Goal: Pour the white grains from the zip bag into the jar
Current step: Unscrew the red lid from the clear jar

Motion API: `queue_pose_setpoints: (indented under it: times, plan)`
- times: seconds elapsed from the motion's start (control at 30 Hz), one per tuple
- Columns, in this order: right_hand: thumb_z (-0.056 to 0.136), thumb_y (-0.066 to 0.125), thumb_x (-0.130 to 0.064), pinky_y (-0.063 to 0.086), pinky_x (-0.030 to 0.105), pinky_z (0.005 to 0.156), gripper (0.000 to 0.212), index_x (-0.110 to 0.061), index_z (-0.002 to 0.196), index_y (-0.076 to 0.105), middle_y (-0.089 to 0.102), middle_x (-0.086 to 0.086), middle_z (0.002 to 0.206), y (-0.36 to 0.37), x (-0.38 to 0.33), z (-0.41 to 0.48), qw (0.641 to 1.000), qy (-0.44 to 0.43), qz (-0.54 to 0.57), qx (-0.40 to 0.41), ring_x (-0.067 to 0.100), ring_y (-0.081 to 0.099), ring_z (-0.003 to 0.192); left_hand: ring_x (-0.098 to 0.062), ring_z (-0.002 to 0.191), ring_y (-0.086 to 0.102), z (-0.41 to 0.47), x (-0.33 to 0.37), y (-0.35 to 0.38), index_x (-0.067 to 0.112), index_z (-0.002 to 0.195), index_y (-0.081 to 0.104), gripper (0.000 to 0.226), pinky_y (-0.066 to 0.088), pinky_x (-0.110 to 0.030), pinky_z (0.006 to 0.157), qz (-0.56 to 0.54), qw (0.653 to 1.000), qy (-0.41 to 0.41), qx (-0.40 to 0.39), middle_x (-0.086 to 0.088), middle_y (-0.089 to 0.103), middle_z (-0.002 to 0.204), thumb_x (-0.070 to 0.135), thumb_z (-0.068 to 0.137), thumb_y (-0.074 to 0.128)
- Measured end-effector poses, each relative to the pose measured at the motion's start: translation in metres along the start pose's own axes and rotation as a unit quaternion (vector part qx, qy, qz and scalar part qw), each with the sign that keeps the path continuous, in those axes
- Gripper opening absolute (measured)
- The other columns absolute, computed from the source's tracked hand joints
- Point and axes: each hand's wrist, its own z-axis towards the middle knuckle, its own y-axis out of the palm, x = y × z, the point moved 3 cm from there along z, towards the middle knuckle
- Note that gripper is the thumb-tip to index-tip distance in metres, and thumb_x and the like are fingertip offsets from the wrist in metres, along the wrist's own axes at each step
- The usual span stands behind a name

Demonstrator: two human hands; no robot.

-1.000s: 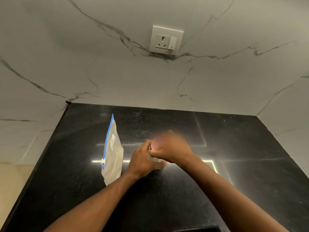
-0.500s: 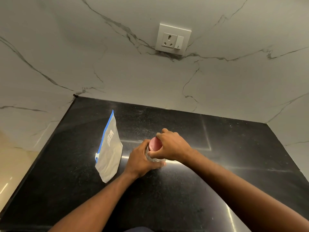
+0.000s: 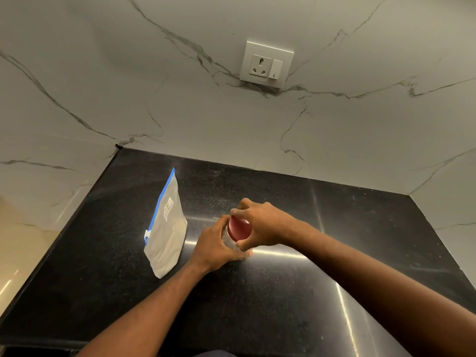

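Both forearms bare, no sleeves or jewellery.

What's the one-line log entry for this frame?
stage: opening jar | left hand: gripping jar body | right hand: on red lid, lid on | zip bag: upright, zipped, untouched | pouring: not started

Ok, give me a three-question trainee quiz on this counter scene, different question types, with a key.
1. True or false: the red lid is on the jar.
2. Which hand wraps the jar's body? A) left hand B) right hand C) neither
3. Fill in: the zip bag stands on the black counter, on the ____ side of the jar, touched by no hand.

Key: 1 true; 2 A; 3 left.
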Motion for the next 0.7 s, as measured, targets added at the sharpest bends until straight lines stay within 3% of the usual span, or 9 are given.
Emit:
queue_pose_setpoints:
  times: [0.13, 0.2, 0.3, 0.4, 0.47, 0.6, 0.7]
  plan:
    - [0.081, 0.084, -0.032, 0.05, 0.044, 0.104, 0.079, -0.037, 0.151, 0.047, 0.035, -0.003, 0.159, -0.007, 0.004, -0.005, 0.995, -0.064, 0.016, -0.07, 0.025, 0.044, 0.135, 0.025, 0.101, 0.059, 0.003, -0.004, 0.0, 0.066, 0.126, 0.041, 0.087, 0.046, 0.003, 0.077, 0.004, 1.0, -0.002, -0.019, 0.041, 0.058, 0.115, 0.072, 0.055, 0.092]
    - [0.086, 0.078, -0.043, 0.048, 0.045, 0.107, 0.067, -0.038, 0.147, 0.053, 0.035, -0.003, 0.161, -0.012, 0.004, -0.009, 0.994, -0.061, 0.081, -0.041, 0.023, 0.041, 0.14, 0.024, 0.102, 0.06, 0.005, -0.005, 0.0, 0.066, 0.124, 0.042, 0.083, 0.047, 0.002, 0.076, -0.01, 1.0, -0.004, -0.027, 0.04, 0.061, 0.113, 0.071, 0.057, 0.092]
    - [0.085, 0.052, -0.082, 0.055, 0.037, 0.088, 0.087, -0.031, 0.154, 0.04, 0.05, 0.003, 0.149, -0.009, 0.007, -0.01, 0.998, 0.05, -0.003, 0.024, 0.025, 0.061, 0.12, 0.017, 0.106, 0.064, 0.005, -0.008, 0.001, 0.066, 0.123, 0.046, 0.08, 0.052, -0.002, 0.076, -0.027, 0.999, -0.018, -0.027, 0.038, 0.067, 0.114, 0.073, 0.058, 0.092]
    - [0.083, 0.037, -0.091, 0.053, 0.03, 0.069, 0.093, -0.018, 0.137, 0.053, 0.069, 0.005, 0.114, 0.004, 0.001, -0.007, 0.988, 0.121, -0.095, 0.016, 0.021, 0.066, 0.088, 0.02, 0.104, 0.062, 0.005, -0.009, 0.002, 0.073, 0.121, 0.041, 0.083, 0.049, 0.002, 0.071, -0.029, 0.999, -0.02, -0.023, 0.045, 0.064, 0.108, 0.075, 0.055, 0.092]
    - [0.087, 0.048, -0.082, 0.052, 0.029, 0.069, 0.082, -0.017, 0.136, 0.054, 0.07, 0.004, 0.111, 0.005, -0.003, -0.002, 0.992, 0.111, -0.06, 0.012, 0.018, 0.063, 0.086, 0.022, 0.107, 0.059, 0.005, -0.01, 0.002, 0.075, 0.122, 0.039, 0.085, 0.048, 0.002, 0.07, -0.026, 0.999, -0.02, -0.021, 0.045, 0.062, 0.109, 0.078, 0.055, 0.09]
    - [0.083, 0.078, -0.046, 0.05, 0.031, 0.081, 0.079, -0.032, 0.151, 0.042, 0.052, 0.003, 0.136, -0.007, -0.008, 0.0, 0.997, 0.023, -0.046, -0.063, 0.02, 0.053, 0.107, 0.03, 0.106, 0.055, 0.005, -0.011, 0.002, 0.077, 0.125, 0.034, 0.092, 0.044, 0.007, 0.072, -0.015, 0.999, -0.019, -0.023, 0.053, 0.056, 0.112, 0.08, 0.052, 0.089]
    - [0.081, 0.079, -0.018, 0.05, 0.039, 0.099, 0.05, -0.03, 0.128, 0.068, 0.055, -0.003, 0.143, -0.015, -0.018, -0.001, 0.993, -0.057, 0.014, -0.105, 0.021, 0.048, 0.129, 0.024, 0.102, 0.061, 0.005, -0.009, 0.002, 0.068, 0.129, 0.04, 0.09, 0.049, -0.001, 0.078, -0.008, 0.999, -0.021, -0.035, 0.047, 0.063, 0.109, 0.076, 0.055, 0.09]
